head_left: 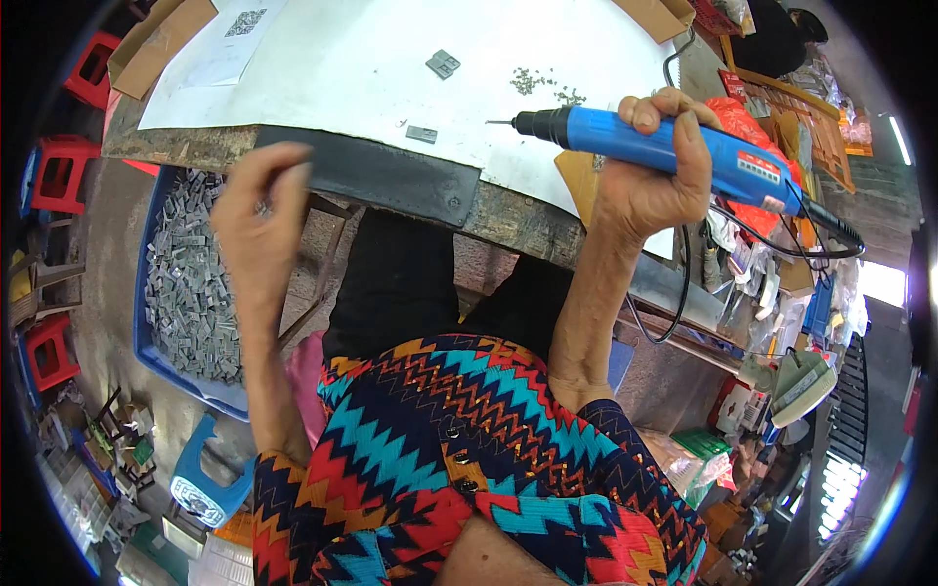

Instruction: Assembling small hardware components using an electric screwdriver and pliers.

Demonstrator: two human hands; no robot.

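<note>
My right hand [650,190] is wrapped round a blue electric screwdriver [616,135], raised over the table's right side. Its thin bit points left, and a black cable trails from its rear end. My left hand [256,210] is at the table's front left edge, above a blue bin [147,337] of small grey metal parts [191,283]. Its fingers are curled and smeared by motion, so I cannot see whether anything is between them. A small grey rectangular part [422,134] lies near the table edge. Farther back rest grey blocks [443,64] and two small piles of screws [531,80].
White paper [342,78] covers the worktable, with a dark strip [391,174] along its front edge. Cardboard boxes [156,44] stand at the back corners. Red stools [61,174] are on the left. A red plastic bag [733,117] and clutter lie right of the screwdriver.
</note>
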